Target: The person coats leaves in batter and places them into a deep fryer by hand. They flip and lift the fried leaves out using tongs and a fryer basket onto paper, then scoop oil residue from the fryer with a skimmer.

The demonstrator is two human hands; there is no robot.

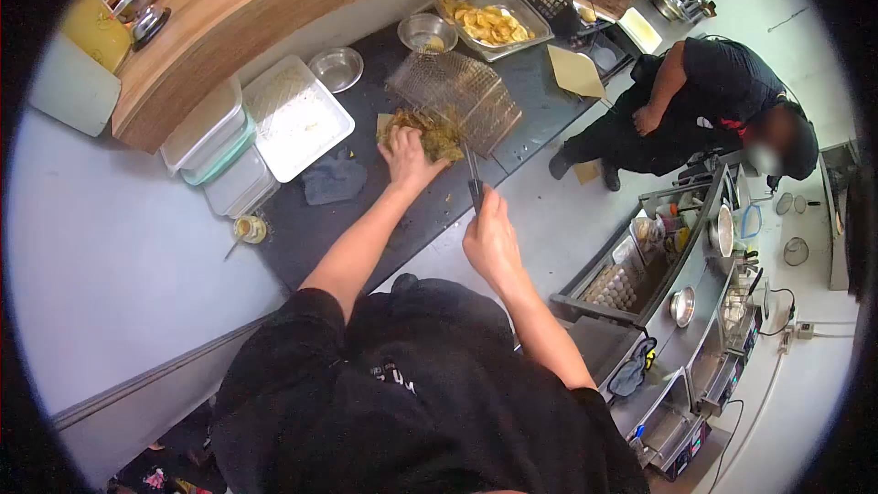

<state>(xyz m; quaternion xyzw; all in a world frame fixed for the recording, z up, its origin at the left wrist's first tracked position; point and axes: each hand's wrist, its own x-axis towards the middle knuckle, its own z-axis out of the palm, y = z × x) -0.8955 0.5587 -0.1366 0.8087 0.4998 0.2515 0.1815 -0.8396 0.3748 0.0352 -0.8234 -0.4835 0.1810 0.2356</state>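
Observation:
My right hand [494, 236] is closed around the dark handle of a knife [475, 187], whose blade points away from me. Its blade lies along the right side of a clump of greenish-brown, crisp-looking food [443, 134]; I cannot tell the exact kind. Fingers bent, my left hand [410, 161] presses on this clump from the left. Part of the food is hidden under that hand. Just beyond, a wire rack [471, 96] lies on the dark counter [393, 210], where small crumbs are scattered. A grey folded cloth [334, 180] sits left of my left hand.
A white tray [297, 119] and stacked containers [215, 151] stand at left, near a small jar [249, 229]. Metal bowls [337, 69] and a tray of golden slices [494, 26] line the back. At right, a person in black [722, 82] bends near an open drawer [631, 265] with eggs.

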